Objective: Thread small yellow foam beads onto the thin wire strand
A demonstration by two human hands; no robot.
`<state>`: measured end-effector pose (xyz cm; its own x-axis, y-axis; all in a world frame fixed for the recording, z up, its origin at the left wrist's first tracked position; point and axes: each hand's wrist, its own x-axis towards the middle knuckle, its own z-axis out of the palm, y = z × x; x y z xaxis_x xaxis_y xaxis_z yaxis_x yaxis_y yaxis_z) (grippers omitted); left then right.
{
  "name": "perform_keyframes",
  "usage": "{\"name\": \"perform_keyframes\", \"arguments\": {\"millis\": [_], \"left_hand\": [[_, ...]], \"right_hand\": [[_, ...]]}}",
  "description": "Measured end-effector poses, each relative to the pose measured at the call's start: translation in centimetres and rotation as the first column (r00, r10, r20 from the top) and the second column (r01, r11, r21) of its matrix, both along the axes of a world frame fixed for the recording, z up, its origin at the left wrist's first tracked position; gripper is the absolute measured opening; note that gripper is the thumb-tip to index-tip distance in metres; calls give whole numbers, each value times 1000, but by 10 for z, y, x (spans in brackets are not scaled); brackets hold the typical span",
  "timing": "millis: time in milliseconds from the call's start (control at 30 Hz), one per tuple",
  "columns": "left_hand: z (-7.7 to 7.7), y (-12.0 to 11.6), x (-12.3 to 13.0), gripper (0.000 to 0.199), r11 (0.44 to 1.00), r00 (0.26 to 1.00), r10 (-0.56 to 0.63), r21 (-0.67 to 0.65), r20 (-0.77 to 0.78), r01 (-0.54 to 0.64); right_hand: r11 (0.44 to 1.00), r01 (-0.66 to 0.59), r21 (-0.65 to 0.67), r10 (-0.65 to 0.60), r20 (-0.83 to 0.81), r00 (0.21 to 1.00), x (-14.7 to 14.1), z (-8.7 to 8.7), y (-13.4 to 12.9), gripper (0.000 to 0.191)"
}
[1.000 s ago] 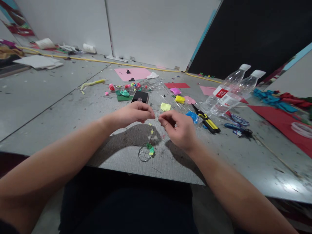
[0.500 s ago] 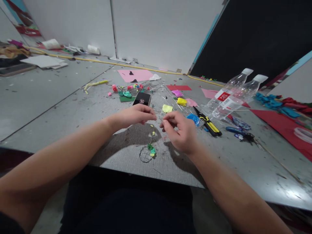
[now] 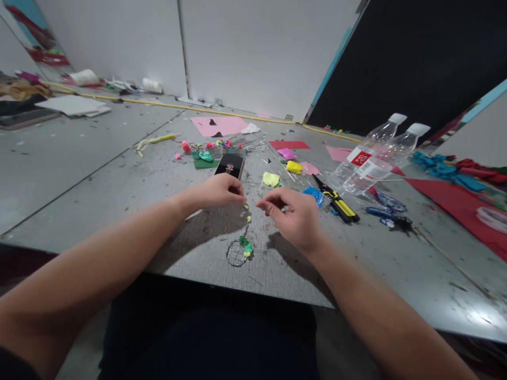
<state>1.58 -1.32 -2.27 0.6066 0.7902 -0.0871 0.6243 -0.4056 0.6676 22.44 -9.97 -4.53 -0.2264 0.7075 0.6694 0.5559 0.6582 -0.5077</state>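
Note:
A small round wire frame (image 3: 236,253) lies on the grey table near its front edge, with green clay bits (image 3: 246,245) on its right side. From it a thin wire stem runs away from me, carrying small yellow clay pieces (image 3: 249,218). My left hand (image 3: 223,191) is closed in a pinch at the stem's far end; its fingertips hide whatever they grip. Just to the right, my right hand (image 3: 291,214) hovers over the table with thumb and fingers pinched together; anything between them is too small to make out. A pale yellow clay lump (image 3: 271,179) lies beyond both hands.
A black phone (image 3: 229,165) lies behind my left hand. To the right are a blue clay packet (image 3: 313,196), black-and-yellow pliers (image 3: 338,201) and two plastic bottles (image 3: 376,153). Wire flowers (image 3: 222,143), pink paper (image 3: 218,126) and red paper (image 3: 455,208) lie farther around.
My left hand has lowered slightly to the left, its fingertips now at the stem's far end. My right fingers have closed into a tighter pinch and shifted a little lower.

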Motion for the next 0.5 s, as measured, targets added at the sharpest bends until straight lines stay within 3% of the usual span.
{"name": "perform_keyframes", "arguments": {"millis": [200, 333, 500], "left_hand": [[-2, 1, -2, 23, 999, 1000, 31, 23, -2, -31], [-4, 4, -3, 26, 993, 998, 38, 112, -46, -33], [-9, 9, -6, 15, 970, 990, -59, 228, -131, 88]], "right_hand": [[996, -41, 76, 37, 50, 998, 0, -1, 3, 18], [995, -65, 76, 63, 28, 998, 1, -5, 8, 23], [995, -90, 32, 89, 15, 996, 1, -8, 11, 26]]}}
